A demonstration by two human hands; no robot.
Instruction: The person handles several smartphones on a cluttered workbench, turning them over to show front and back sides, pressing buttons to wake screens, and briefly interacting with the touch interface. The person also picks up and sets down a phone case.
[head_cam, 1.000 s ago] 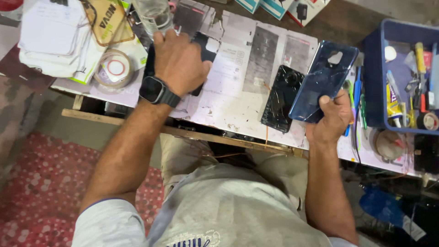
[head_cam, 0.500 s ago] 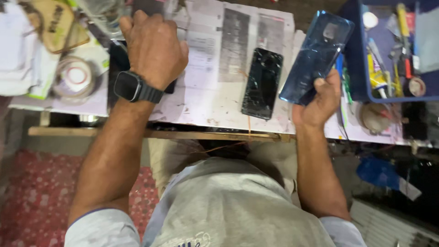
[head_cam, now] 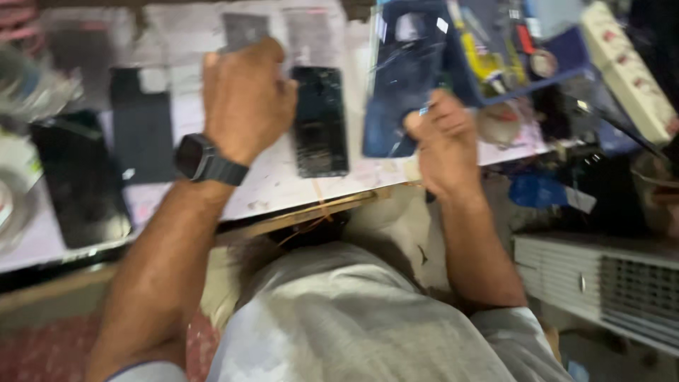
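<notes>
The right hand (head_cam: 442, 138) grips a blue phone back cover (head_cam: 403, 85) by its lower edge, holding it tilted up just right of the cracked black phone (head_cam: 320, 120) that lies flat on the desk (head_cam: 283, 187). The cover looks thin and is pinched only at one end, so it could flex, slip from the fingers and drop onto the cracked phone or off the near desk edge. The left hand (head_cam: 244, 99) is closed, knuckles up, just left of the cracked phone; a grey card-like piece shows above its fingers, but I cannot tell whether it is held. A swing of that wrist, with its dark watch (head_cam: 201, 159), could knock the cracked phone or the two dark panels (head_cam: 106, 163) further left. The blue tray of tools (head_cam: 509, 49) sits right of the cover. Compared with half a second ago, the left hand has shifted closer to the cracked phone, and the view has swung, blurring everything
</notes>
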